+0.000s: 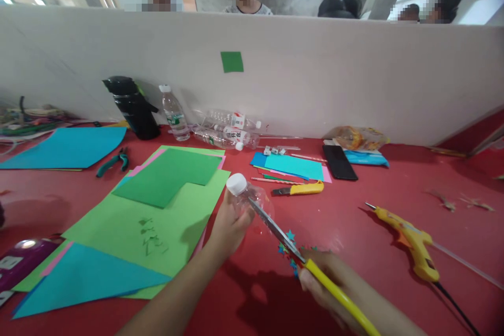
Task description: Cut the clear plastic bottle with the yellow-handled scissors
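Nearest to the person, the right hand is closed around the scissors, with the yellow handle slanting out toward the bottom edge of the red table. From this grip the metal blades run away and to the left in one long diagonal, and they look almost together, with very little gap. Small paper stars lie under and beside the blades. A little farther, at the upper end of this diagonal, is the clear bottle top, and the left hand pinches it, with the fingers bent around its left side and the thumb on the near side. Its white cap points up and leans somewhat to the left. The relation which seems to me most important is here: the bottle top lies forward and left of the right hand, in line with the scissors, whose tips come over the clear plastic just below the cap. Whether they touch it or are only in front, I cannot tell. Behind it, to the right, lies a yellow cutter, and farther, near the white partition, some clear bottles lie on their sides.
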A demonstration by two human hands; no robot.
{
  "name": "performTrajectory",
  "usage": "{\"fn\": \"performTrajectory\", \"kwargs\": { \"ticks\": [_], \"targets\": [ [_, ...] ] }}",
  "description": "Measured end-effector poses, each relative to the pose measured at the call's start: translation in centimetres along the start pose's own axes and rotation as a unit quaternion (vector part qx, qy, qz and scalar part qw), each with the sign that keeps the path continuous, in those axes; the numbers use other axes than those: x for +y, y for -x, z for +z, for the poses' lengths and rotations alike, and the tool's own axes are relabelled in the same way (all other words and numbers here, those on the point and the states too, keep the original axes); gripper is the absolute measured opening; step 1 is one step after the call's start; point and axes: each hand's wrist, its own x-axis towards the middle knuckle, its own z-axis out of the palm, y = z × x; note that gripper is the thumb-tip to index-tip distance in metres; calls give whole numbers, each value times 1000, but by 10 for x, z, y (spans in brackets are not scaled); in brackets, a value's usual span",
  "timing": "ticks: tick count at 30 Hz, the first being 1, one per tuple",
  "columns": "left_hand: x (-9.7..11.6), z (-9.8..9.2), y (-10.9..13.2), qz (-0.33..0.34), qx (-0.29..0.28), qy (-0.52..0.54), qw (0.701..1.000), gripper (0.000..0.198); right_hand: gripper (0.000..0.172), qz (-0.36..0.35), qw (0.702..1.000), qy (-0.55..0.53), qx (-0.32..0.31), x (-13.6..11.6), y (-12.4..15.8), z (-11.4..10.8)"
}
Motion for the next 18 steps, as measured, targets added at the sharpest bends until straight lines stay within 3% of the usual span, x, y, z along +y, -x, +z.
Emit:
{"fn": "performTrajectory", "kwargs": {
  "ticks": [10, 18],
  "targets": [
    [-3, -5, -2, 10, -6, -35, 999, 28, 64, 7, 999, 42, 6, -1, 0, -3],
    [0, 0, 0, -7, -10, -36, 999, 27, 61, 0, 1000, 4, -8, -1, -5, -1]
  ]
}}
